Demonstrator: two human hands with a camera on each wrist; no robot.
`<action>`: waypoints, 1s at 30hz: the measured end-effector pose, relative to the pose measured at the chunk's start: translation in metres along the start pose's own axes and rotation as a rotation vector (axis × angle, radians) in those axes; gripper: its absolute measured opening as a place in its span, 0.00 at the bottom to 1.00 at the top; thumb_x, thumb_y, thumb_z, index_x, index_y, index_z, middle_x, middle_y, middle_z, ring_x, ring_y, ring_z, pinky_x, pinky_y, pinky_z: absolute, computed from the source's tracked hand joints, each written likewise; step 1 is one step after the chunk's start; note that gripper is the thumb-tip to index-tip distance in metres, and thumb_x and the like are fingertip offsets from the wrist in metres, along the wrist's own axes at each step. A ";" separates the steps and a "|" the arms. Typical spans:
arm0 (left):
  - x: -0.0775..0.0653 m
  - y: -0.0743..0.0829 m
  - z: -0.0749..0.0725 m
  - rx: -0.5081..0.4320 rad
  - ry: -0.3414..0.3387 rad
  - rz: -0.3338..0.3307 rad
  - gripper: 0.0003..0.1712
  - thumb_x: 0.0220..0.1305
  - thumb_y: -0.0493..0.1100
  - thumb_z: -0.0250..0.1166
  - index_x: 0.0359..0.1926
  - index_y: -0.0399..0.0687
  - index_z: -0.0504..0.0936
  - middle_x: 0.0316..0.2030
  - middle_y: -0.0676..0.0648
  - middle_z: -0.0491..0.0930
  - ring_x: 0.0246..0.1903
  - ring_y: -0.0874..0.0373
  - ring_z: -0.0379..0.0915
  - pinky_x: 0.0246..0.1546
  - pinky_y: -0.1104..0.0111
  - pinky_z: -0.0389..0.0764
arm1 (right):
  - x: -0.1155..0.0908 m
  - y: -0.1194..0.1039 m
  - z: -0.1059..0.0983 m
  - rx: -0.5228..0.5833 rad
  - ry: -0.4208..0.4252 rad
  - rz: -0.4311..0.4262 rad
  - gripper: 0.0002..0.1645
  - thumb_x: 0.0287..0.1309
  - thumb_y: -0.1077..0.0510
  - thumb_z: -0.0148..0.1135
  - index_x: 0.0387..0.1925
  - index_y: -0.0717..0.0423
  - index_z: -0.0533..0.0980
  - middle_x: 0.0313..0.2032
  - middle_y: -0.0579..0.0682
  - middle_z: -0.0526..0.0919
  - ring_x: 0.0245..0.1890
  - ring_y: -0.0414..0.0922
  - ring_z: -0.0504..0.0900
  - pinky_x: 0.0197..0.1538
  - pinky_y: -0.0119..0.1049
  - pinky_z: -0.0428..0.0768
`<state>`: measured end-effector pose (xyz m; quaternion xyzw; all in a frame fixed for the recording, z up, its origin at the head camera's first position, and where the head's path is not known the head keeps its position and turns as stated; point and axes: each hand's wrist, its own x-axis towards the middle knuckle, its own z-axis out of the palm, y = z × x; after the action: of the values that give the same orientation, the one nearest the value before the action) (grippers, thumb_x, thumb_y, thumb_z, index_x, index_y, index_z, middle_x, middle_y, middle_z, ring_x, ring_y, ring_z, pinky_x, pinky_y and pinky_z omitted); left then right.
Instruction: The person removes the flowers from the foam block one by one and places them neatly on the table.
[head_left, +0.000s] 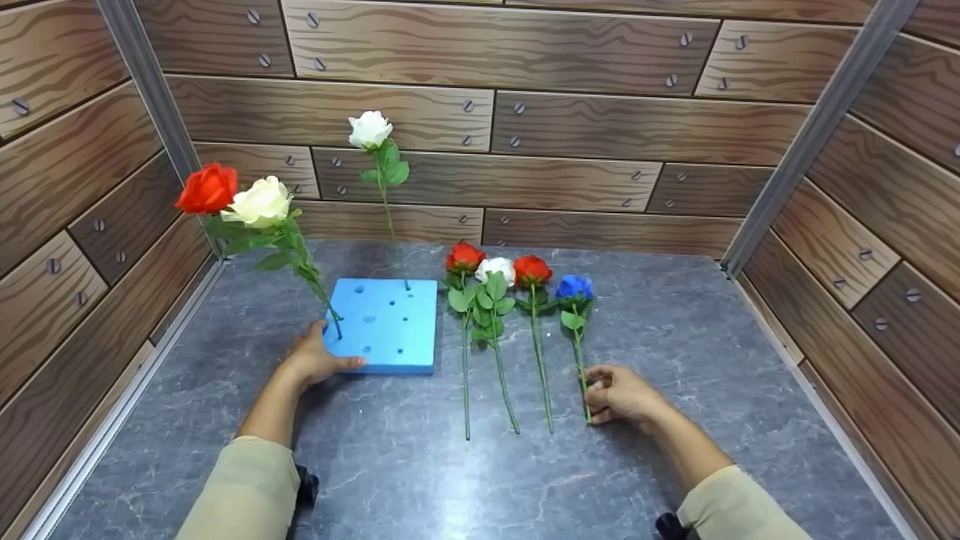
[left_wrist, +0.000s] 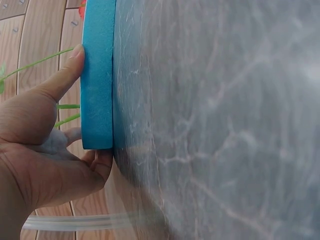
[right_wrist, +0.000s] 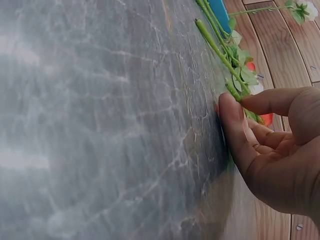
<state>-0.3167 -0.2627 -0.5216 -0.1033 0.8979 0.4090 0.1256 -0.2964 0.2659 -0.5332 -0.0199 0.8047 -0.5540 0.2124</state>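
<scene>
A square blue foam block (head_left: pixel 384 334) with several holes lies flat on the table. My left hand (head_left: pixel 313 358) grips its near left corner, thumb on the top face and fingers around the side. Standing in the block are a red rose (head_left: pixel 208 188) and a cream rose (head_left: pixel 260 202), both leaning left, and a white rose (head_left: pixel 370 130) at the back. My right hand (head_left: pixel 621 394) pinches the lower stem of a blue rose (head_left: pixel 575 288) lying on the table. In the right wrist view, thumb and fingertip meet around the green stem (right_wrist: pixel 233 90).
Left of the blue rose lie a red rose (head_left: pixel 533 270), a white rose (head_left: pixel 496 271) and another red rose (head_left: pixel 464 257), stems toward me. Wood-patterned panels (head_left: pixel 600 120) wall in the grey marbled table (head_left: pixel 390 450) at the back and both sides.
</scene>
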 end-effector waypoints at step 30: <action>-0.001 0.000 0.002 -0.019 0.015 -0.008 0.75 0.60 0.60 0.82 0.87 0.39 0.40 0.83 0.20 0.41 0.83 0.21 0.39 0.82 0.32 0.52 | 0.009 -0.015 0.008 -0.384 0.192 -0.099 0.30 0.65 0.67 0.67 0.68 0.68 0.74 0.33 0.48 0.79 0.24 0.41 0.79 0.27 0.34 0.81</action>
<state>-0.3160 -0.2614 -0.5223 -0.1111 0.8945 0.4163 0.1196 -0.3048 0.2508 -0.5253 -0.0468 0.9101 -0.3996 0.0995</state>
